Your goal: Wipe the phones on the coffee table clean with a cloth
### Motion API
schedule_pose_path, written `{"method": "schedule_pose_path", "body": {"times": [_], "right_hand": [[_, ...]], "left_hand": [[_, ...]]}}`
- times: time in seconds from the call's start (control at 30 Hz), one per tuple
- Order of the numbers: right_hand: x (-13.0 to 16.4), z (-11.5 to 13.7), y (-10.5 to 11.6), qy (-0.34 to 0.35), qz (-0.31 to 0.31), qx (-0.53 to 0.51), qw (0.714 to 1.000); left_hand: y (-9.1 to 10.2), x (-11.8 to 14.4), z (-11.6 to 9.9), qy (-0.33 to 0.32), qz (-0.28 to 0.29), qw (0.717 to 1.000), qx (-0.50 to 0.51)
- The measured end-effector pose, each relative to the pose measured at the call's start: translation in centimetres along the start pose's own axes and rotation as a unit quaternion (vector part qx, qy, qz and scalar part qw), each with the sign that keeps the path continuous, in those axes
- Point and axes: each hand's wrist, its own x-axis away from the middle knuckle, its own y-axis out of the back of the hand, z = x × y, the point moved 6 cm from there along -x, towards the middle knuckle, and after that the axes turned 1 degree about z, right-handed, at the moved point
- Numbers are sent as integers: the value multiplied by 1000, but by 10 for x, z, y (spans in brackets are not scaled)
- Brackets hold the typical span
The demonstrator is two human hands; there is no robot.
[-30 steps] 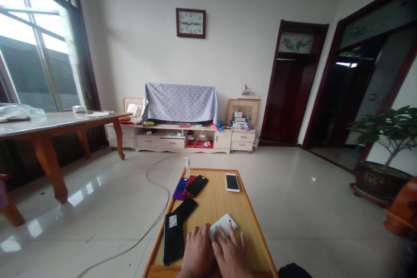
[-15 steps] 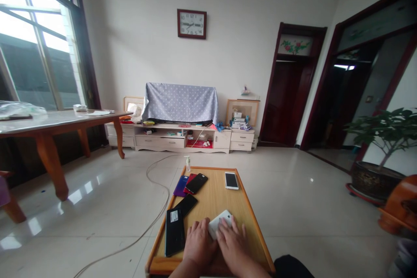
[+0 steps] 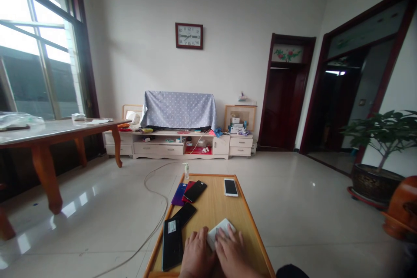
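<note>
My left hand (image 3: 196, 252) and my right hand (image 3: 230, 252) lie side by side at the near end of a low wooden table (image 3: 247, 221), palms down. Both rest on a white phone (image 3: 219, 228), whose far end sticks out beyond my fingers. My left fingers touch its left edge and my right fingers lie across it. A large black device with a white label (image 3: 172, 243) lies just left of my left hand, with a black phone (image 3: 186, 213) beyond it.
Farther up the table lie a stack of purple, red and black phones (image 3: 190, 191), a white phone (image 3: 230, 186) and a small pump bottle (image 3: 186, 170). A cable (image 3: 153, 191) snakes over the floor on the left. A large table (image 3: 48, 128) stands left, a potted plant (image 3: 379, 147) right.
The view has tilted up a little, so the table and my hands sit lower in the picture. My hands stay on the white phone in the same pose.
</note>
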Motion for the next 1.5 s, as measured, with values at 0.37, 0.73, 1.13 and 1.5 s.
{"method": "schedule_pose_path", "body": {"times": [0.37, 0.73, 1.13, 1.5], "right_hand": [[-10, -34, 12, -96, -20, 24, 995], [-13, -25, 8, -40, 27, -10, 999], [-8, -7, 2, 2, 63, -30, 998], [-14, 20, -6, 51, 79, -53, 994]], "left_hand": [[0, 2, -1, 1, -6, 1000, 5], [5, 4, -4, 18, 22, 1000, 4], [3, 2, -4, 15, 34, 999, 14], [0, 1, 1, 23, 20, 999, 14]]}}
